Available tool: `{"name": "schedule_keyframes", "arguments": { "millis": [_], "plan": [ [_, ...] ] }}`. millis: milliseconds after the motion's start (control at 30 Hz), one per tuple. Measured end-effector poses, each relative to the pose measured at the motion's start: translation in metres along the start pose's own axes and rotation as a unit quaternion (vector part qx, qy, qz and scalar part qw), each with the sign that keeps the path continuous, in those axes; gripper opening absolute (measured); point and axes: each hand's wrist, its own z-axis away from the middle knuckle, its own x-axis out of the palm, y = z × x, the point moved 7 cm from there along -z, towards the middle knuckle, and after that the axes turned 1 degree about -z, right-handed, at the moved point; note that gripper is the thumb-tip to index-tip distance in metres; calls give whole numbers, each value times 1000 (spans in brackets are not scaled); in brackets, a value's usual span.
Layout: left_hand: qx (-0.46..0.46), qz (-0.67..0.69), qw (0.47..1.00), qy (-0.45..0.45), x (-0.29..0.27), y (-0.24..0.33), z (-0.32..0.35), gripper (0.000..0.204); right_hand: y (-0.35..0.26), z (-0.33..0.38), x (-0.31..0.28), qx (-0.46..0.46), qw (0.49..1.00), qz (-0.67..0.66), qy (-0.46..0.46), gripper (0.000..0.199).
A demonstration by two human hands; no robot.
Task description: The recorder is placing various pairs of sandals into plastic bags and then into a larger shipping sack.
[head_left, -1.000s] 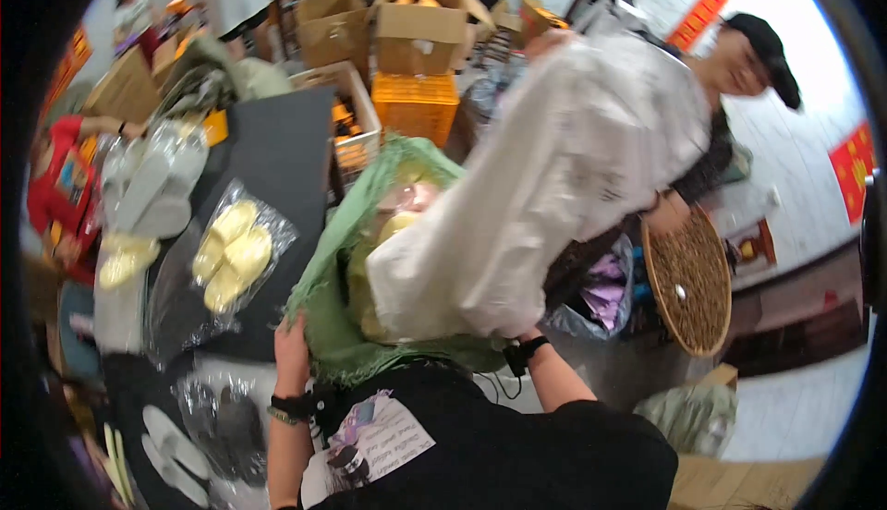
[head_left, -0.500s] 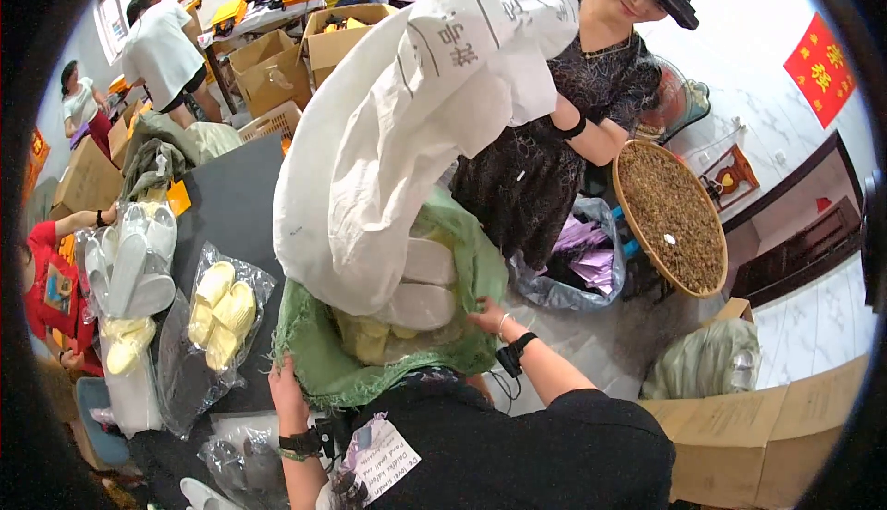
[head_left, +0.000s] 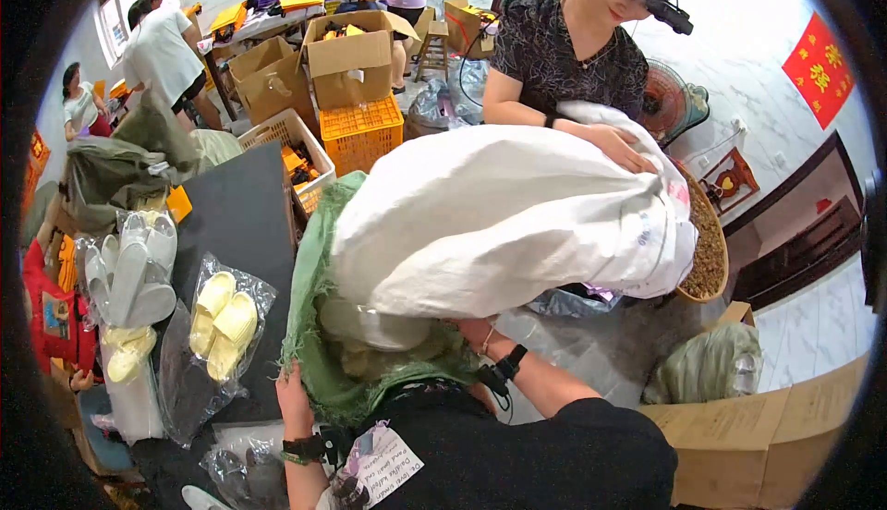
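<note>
A green woven sack with a frayed rim stands in front of me. My left hand is closed on its near left rim. My right hand grips the right side of the rim, its fingers partly hidden beneath a white sack. Another person's hand and forearm press on this white sack, which lies bulging sideways over the green sack's mouth. Pale slippers in clear plastic show inside the green sack; the deeper contents are hidden.
On the dark table at left lie bagged yellow slippers and grey slippers. Behind stand an orange crate and cardboard boxes. A round tray of brown bits and a cardboard carton are at right.
The white sack, held up high before, has come down and swung right, now lying sideways in the other person's arms. The green sack's left rim has risen. My right hand has shifted slightly left.
</note>
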Motion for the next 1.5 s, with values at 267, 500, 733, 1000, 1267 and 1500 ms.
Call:
{"name": "schedule_keyframes", "arguments": {
  "millis": [267,500,733,1000,1267,1500],
  "plan": [
    [4,60,995,-82,13,7,-13,57,17,-9,-16,251,963,-39,87,31],
    [-23,47,998,36,-3,25,9,59,31,-33,-19,361,901,-180,160,24],
    [-18,160,987,-24,-5,9,-5,40,6,-82,-3,321,941,-31,102,20],
    [48,198,978,-41,17,35,-16,41,-157,-149,-30,222,810,-535,97,17],
    [45,143,989,-19,50,55,-50,39,-5,-196,-146,198,823,-457,272,33],
    [46,150,985,-70,89,74,-77,40,87,-178,-279,288,854,144,409,51]
  ]
}}
